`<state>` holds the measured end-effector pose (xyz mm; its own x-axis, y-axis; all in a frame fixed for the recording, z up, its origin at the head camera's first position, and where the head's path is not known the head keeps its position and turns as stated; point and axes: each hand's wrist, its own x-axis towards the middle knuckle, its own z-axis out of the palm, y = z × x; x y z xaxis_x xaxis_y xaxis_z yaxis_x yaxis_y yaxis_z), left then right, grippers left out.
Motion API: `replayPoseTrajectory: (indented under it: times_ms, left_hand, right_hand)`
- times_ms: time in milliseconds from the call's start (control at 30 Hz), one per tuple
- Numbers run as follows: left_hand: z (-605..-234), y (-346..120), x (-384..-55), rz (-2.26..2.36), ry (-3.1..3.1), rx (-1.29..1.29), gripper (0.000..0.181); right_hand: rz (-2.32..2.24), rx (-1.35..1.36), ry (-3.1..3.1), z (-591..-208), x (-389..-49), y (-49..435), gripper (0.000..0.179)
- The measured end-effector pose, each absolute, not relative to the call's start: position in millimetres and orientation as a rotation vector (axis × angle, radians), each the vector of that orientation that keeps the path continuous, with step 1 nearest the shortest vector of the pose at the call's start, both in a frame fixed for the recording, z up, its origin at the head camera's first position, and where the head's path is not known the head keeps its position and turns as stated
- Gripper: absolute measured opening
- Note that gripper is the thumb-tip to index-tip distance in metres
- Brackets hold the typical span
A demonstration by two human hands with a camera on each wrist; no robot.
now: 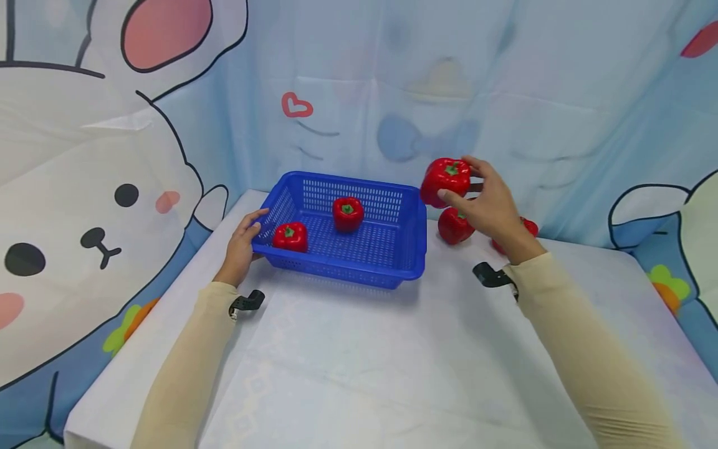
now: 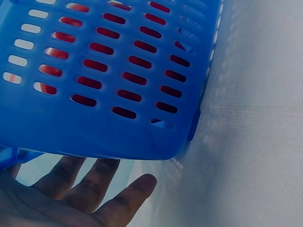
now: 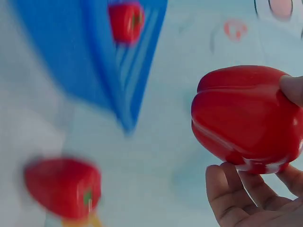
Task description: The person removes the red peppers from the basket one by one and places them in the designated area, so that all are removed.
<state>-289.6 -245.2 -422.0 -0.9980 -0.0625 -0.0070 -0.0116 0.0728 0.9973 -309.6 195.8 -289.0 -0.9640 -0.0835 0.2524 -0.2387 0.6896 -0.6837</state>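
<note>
Right hand (image 1: pixel 493 202): a red pepper (image 1: pixel 445 181) is being pinched between the thumb and the fingers, the fingers being spread apart along its other side. The pepper is being held in the air just beside the basket's right end, outside the basket, its green stem being presented to the head camera.

Left hand (image 1: pixel 241 244): the left end of the blue basket (image 1: pixel 336 265) is being gripped at the rim. Some fingertips are being hidden by the basket in the left wrist view, so their exact contact cannot be told.

Two peppers are being contained by the basket: a near-left pepper (image 1: pixel 290 237), set against the near wall in the left corner, and a middle pepper (image 1: pixel 348 215), set toward the far wall and apart from it. Both are being shown stem up.

To the right of the basket, two more are being borne by the table (image 1: pixel 359 362): a third pepper (image 1: pixel 454 226), below the held one, and a fourth pepper (image 1: pixel 530 226), partly being covered by the right hand and wrist.

Dark devices (image 1: pixel 247 301) are being worn at both wrists, beside pale sleeves (image 1: pixel 185 368). Behind, the scene is being enclosed by a printed cloth (image 1: pixel 359 50).
</note>
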Motion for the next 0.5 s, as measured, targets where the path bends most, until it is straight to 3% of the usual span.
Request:
replayPoseTrajectory:
  times_ms: [233,500]
  left_hand:
    - [-422.6,-244.6,-289.6,-2.068,-2.310,0.105,0.043]
    - [-422.4,-244.2,-289.4,-2.062,-2.318,0.095,0.044]
  right_hand:
    - [1.007,-0.043,-2.687,-282.3,-317.9,282.0,0.090]
    - [1.055,-0.438,-2.658,-320.1,-321.3,380.1,0.092]
